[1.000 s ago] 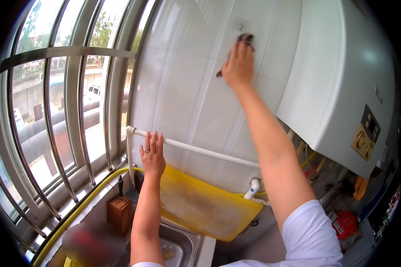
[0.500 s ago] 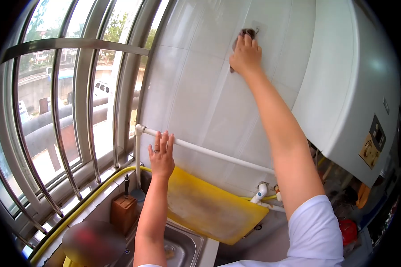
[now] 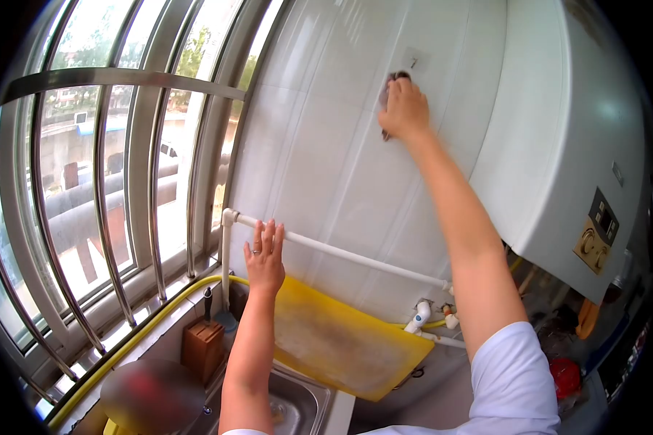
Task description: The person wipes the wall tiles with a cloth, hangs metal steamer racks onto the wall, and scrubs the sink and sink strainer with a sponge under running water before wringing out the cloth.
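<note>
My right hand (image 3: 406,109) is raised high against the tiled wall (image 3: 326,145), its fingers closed on a dark cloth (image 3: 386,101) that is pressed to the tiles. Just above the cloth is a small hook (image 3: 413,63) on the wall. Lower down, my left hand (image 3: 266,257), with a ring on one finger, rests with its fingers stretched out on the white pipe (image 3: 341,254). A yellow board (image 3: 348,341) leans against the wall below the pipe.
A white water heater (image 3: 551,145) hangs at the right. Window bars (image 3: 100,188) stand at the left. Below are a metal sink (image 3: 305,395), a wooden knife block (image 3: 203,342), a yellow hose (image 3: 152,319) and a white valve (image 3: 419,317).
My right hand has moved with the cloth, lately down the wall, below the hook. My left hand stays on the pipe. The whole view has shifted slightly.
</note>
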A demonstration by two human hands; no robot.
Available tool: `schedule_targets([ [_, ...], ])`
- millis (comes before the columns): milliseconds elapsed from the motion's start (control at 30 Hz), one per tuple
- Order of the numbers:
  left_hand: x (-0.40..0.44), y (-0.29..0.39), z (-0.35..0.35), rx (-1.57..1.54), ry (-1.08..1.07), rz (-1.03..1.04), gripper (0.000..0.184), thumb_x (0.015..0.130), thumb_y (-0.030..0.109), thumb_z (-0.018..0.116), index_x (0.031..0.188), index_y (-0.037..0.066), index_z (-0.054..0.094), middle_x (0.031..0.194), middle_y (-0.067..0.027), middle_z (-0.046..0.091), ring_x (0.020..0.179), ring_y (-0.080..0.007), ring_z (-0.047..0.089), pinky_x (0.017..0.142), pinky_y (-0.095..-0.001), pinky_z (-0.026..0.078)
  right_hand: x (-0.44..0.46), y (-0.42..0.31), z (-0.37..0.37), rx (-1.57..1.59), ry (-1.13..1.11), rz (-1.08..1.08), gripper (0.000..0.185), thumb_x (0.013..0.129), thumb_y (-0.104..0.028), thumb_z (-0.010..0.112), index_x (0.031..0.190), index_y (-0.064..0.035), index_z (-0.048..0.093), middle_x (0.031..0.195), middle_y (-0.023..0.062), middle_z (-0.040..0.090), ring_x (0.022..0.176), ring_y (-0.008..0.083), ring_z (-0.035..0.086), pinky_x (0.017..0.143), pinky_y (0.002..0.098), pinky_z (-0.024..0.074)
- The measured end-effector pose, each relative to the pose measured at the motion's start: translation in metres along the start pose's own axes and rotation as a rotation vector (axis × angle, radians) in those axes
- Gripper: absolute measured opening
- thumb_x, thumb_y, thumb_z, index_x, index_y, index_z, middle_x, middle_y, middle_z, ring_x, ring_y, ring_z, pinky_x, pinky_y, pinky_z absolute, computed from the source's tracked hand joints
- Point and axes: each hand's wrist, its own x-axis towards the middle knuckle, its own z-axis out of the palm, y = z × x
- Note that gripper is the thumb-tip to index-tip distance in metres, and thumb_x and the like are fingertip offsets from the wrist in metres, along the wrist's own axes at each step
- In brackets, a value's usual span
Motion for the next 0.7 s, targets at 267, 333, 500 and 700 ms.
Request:
schedule_targets([
  [267,-0.004,-0.001,0.001,0.007,-0.020,0.003,0.068,0.078,0.000,0.051,0.142,0.017,0.034,0.151,-0.0014,0.027,0.143,-0.0261,0.019,0.098,-0.0587,0.035,-0.036,0.004,0.018,-0.073,0.123,-0.106,0.066,0.074,-0.023,0.060,0.133,-0.0002,0.043,0.139,0.0156,0.038,0.117,0.0330,0.042,0.100,0.0427,0.0349],
  [333,-0.003,-0.001,0.002,-0.003,-0.009,-0.011,0.068,0.079,0.000,0.051,0.142,0.018,0.034,0.151,-0.0013,0.027,0.143,-0.0263,0.019,0.098,-0.0590,0.035,-0.026,0.005,0.015,-0.101,0.115,-0.008,0.071,0.081,-0.031,0.059,0.140,-0.0009,0.035,0.146,0.0158,0.031,0.128,0.0348,0.034,0.108,0.0430,0.0272],
  [500,0.000,0.001,0.004,0.022,-0.007,-0.011,0.069,0.078,-0.001,0.051,0.142,0.018,0.034,0.151,-0.0012,0.028,0.142,-0.0269,0.021,0.098,-0.0589,0.035,-0.062,0.011,0.032,-0.070,0.068,-0.204,0.073,0.086,-0.039,0.057,0.142,-0.0018,0.031,0.149,0.0157,0.026,0.136,0.0364,0.023,0.112,0.0476,0.0196],
  [700,-0.001,0.001,0.005,-0.001,0.005,-0.001,0.069,0.078,-0.002,0.051,0.142,0.018,0.034,0.150,-0.0011,0.029,0.141,-0.0269,0.023,0.097,-0.0587,0.036,-0.084,0.040,0.028,-0.117,0.338,0.316,0.076,0.085,-0.036,0.059,0.141,0.0046,0.027,0.149,0.0240,0.020,0.135,0.0423,0.022,0.108,0.0556,0.0198],
])
